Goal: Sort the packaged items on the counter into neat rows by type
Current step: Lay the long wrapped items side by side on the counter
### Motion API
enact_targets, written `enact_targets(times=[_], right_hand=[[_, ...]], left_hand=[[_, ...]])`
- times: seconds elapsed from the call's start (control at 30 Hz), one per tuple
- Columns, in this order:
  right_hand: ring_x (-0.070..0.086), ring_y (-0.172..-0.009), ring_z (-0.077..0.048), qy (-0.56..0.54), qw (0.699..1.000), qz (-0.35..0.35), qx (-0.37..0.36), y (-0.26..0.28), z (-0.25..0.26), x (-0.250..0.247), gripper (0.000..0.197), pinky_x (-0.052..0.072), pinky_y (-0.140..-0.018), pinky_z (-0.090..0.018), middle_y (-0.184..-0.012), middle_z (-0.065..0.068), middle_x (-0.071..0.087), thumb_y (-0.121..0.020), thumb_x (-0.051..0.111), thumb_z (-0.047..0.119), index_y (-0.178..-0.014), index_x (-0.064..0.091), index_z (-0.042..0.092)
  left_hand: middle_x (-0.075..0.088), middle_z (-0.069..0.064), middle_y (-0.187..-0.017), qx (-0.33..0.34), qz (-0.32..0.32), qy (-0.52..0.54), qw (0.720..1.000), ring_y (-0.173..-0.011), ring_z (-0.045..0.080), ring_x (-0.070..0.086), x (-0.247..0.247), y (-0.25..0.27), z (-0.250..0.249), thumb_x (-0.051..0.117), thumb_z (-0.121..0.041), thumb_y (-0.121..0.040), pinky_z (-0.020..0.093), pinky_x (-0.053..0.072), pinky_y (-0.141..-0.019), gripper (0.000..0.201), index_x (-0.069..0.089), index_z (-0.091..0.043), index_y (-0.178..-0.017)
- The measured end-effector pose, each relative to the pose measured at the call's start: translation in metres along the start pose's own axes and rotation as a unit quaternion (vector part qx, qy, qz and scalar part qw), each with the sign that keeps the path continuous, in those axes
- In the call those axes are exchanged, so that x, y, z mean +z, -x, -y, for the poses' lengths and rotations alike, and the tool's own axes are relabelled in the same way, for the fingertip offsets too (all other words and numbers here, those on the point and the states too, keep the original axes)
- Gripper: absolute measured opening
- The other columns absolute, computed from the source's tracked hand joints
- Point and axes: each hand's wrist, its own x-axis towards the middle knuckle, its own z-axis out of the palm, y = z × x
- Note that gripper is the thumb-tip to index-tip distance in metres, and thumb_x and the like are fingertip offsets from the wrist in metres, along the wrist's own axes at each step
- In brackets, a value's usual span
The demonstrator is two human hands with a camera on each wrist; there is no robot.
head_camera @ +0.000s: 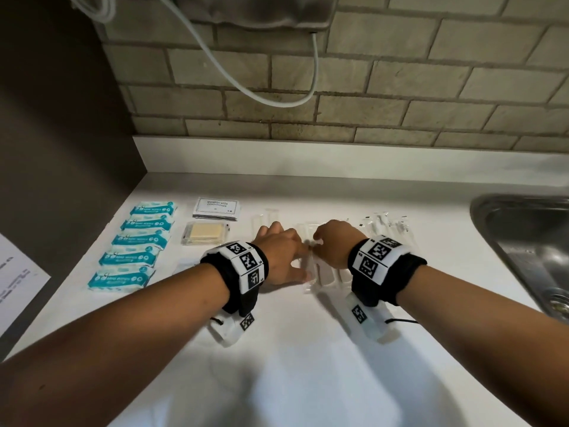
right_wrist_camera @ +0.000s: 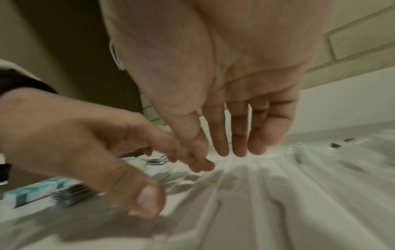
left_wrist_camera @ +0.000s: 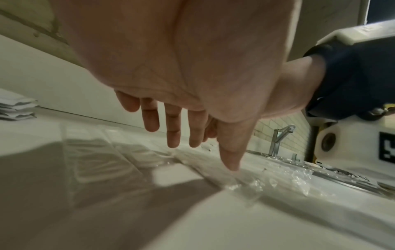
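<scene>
Both hands palm-down over clear packets on the counter. Left hand: fingers straight and spread, thumb tip touching a clear wrapper, nothing gripped. Right hand: fingers straight, hanging loose just above the packets, holding nothing; the 2 hands' fingertips nearly meet. Packets lie side by side under and between the hands, each a clear sleeve with a pale strip inside; contents too blurred to name. More clear packets with small dark bits beyond the right hand.

Left of the left hand: column of 5 teal wipe packs, touching edge to edge. Between wipes and left hand: clear box holding a yellow block, and beyond it a stack of white shampoo sachets. Sink right of the right hand, well apart. Paper sheet at far left. Tiled wall behind, white cord hanging.
</scene>
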Motion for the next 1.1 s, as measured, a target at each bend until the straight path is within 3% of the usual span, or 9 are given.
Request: enact_targets(times=[0.13, 0.23, 0.33, 0.5, 0.63, 0.7, 0.87, 1.0, 1.1], right_hand=[[0.044, -0.127, -0.027, 0.037, 0.995, 0.004, -0.096, 0.0, 0.018, 0.012, 0.047, 0.045, -0.099, -0.04, -0.136, -0.004, 0.055, -0.091, 0.051, 0.03, -0.138, 0.051, 0.024], [0.045, -0.129, -0.027, 0.059, 0.989, 0.035, -0.132, -0.006, 0.029, 0.022, 0.053, 0.044, -0.104, -0.043, -0.142, -0.001, 0.049, -0.088, 0.052, 0.022, -0.141, 0.044, 0.027], [0.045, -0.126, -0.028, 0.075, 0.985, 0.031, -0.155, -0.011, 0.04, 0.024, 0.04, 0.039, -0.106, -0.042, -0.139, -0.002, 0.051, -0.091, 0.042, 0.021, -0.131, 0.05, 0.02], [0.059, -0.108, -0.027, 0.067, 0.989, 0.021, -0.13, -0.008, 0.052, 0.022, 0.035, 0.039, -0.101, -0.036, -0.114, -0.01, 0.067, -0.095, 0.037, 0.025, -0.115, 0.062, 0.01], [0.063, -0.099, -0.028, 0.021, 0.993, 0.005, -0.117, 0.002, 0.058, 0.024, 0.033, 0.051, -0.08, -0.034, -0.101, -0.008, 0.068, -0.091, 0.045, 0.032, -0.107, 0.066, 0.012], [0.06, -0.1, -0.028, 0.019, 0.993, -0.008, -0.116, 0.003, 0.062, 0.025, 0.031, 0.046, -0.074, -0.031, -0.101, -0.009, 0.066, -0.09, 0.048, 0.031, -0.106, 0.066, 0.01], [0.058, -0.108, -0.026, 0.028, 0.994, -0.008, -0.108, 0.004, 0.065, 0.027, 0.031, 0.042, -0.091, -0.031, -0.107, -0.007, 0.064, -0.084, 0.056, 0.028, -0.11, 0.065, 0.012], [0.057, -0.108, -0.025, 0.016, 0.994, 0.007, -0.112, 0.005, 0.064, 0.028, 0.032, 0.041, -0.094, -0.031, -0.109, -0.005, 0.064, -0.085, 0.054, 0.028, -0.112, 0.065, 0.015], [0.056, -0.109, -0.025, 0.011, 0.993, 0.005, -0.115, 0.005, 0.064, 0.029, 0.033, 0.037, -0.088, -0.027, -0.11, -0.006, 0.064, -0.086, 0.053, 0.028, -0.114, 0.064, 0.013]], left_hand=[[0.055, -0.008, -0.118, -0.057, -0.056, 0.009, 0.997, -0.109, 0.02, 0.038, -0.012, 0.005, 0.015, 0.053, -0.046, -0.09, 0.033, 0.026, -0.088, 0.033, 0.062, -0.036, -0.12], [0.056, -0.008, -0.121, -0.07, -0.002, -0.067, 0.995, -0.114, 0.024, 0.037, -0.012, 0.015, 0.035, 0.05, -0.043, -0.091, 0.039, 0.027, -0.096, 0.031, 0.063, -0.033, -0.118], [0.058, -0.009, -0.122, -0.058, 0.037, -0.107, 0.992, -0.111, 0.025, 0.037, -0.004, 0.028, 0.048, 0.05, -0.044, -0.089, 0.04, 0.027, -0.088, 0.032, 0.06, -0.031, -0.116], [0.059, -0.004, -0.086, -0.09, 0.002, -0.094, 0.991, -0.1, 0.025, 0.04, 0.001, 0.033, 0.059, 0.056, -0.055, -0.078, 0.038, 0.032, -0.083, 0.029, 0.051, -0.026, -0.076], [0.058, -0.005, -0.077, -0.079, 0.008, -0.127, 0.989, -0.091, 0.02, 0.033, -0.008, 0.036, 0.053, 0.06, -0.047, -0.082, 0.037, 0.025, -0.079, 0.029, 0.055, -0.019, -0.076], [0.053, -0.007, -0.072, -0.084, 0.014, -0.132, 0.988, -0.09, 0.02, 0.033, -0.01, 0.039, 0.051, 0.061, -0.045, -0.082, 0.036, 0.025, -0.078, 0.028, 0.051, -0.02, -0.074], [0.06, -0.006, -0.08, -0.083, 0.024, -0.114, 0.99, -0.097, 0.021, 0.04, -0.007, 0.044, 0.05, 0.06, -0.046, -0.082, 0.036, 0.03, -0.081, 0.026, 0.057, -0.02, -0.079], [0.065, -0.007, -0.091, -0.083, 0.018, -0.096, 0.992, -0.102, 0.022, 0.041, -0.001, 0.048, 0.052, 0.06, -0.046, -0.083, 0.038, 0.034, -0.088, 0.025, 0.065, -0.024, -0.093], [0.062, -0.008, -0.085, -0.081, 0.004, -0.094, 0.992, -0.1, 0.022, 0.041, 0.001, 0.049, 0.053, 0.06, -0.044, -0.082, 0.037, 0.034, -0.086, 0.021, 0.062, -0.023, -0.086]])
